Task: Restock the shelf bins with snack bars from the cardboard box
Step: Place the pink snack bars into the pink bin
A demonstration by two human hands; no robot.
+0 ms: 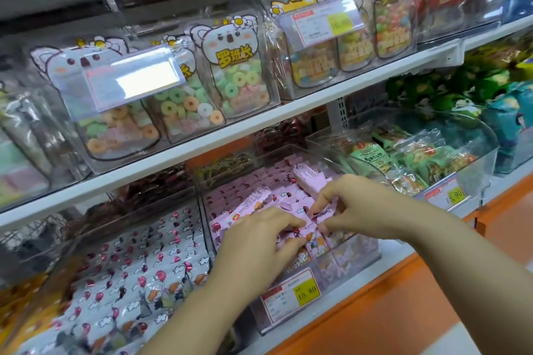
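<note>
A clear plastic shelf bin (346,265) on the lower shelf is heaped with pink-wrapped snack bars (253,199). Both my hands are inside it, on top of the heap. My left hand (253,245) lies palm down over the front bars with fingers curled on a few of them. My right hand (346,204) pinches pink bars between thumb and fingers at the middle of the bin. The cardboard box is out of view.
A bin of white balloon-print packets (129,274) sits to the left, a bin of green packets (409,158) to the right. Above the white shelf edge (230,138) stand bags of ring candy (230,81). A yellow price tag (305,292) hangs on the pink bin's front.
</note>
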